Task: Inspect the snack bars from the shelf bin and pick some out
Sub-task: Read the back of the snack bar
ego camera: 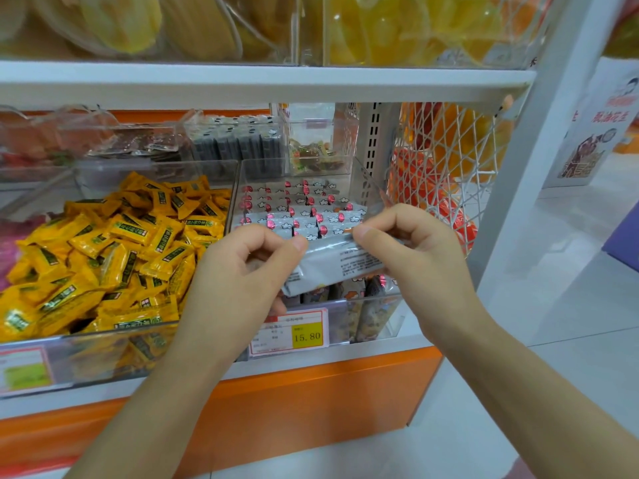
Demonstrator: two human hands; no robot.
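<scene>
While my left hand (pixel 242 271) and right hand (pixel 411 250) pinch the grey snack bar (pixel 340 262) mid-frame, above the clear bin (pixel 380 305), its small print is, I think, facing me.

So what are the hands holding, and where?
A grey foil-wrapped snack bar: the left hand pinches its left end, the right hand its right end.

Yellow candies (pixel 114 247) (heaped), price tag (pixel 289 332)

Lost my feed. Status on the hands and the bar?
One grey snack bar pinched by left hand and right hand, over its bin. Nothing blocking.
</scene>
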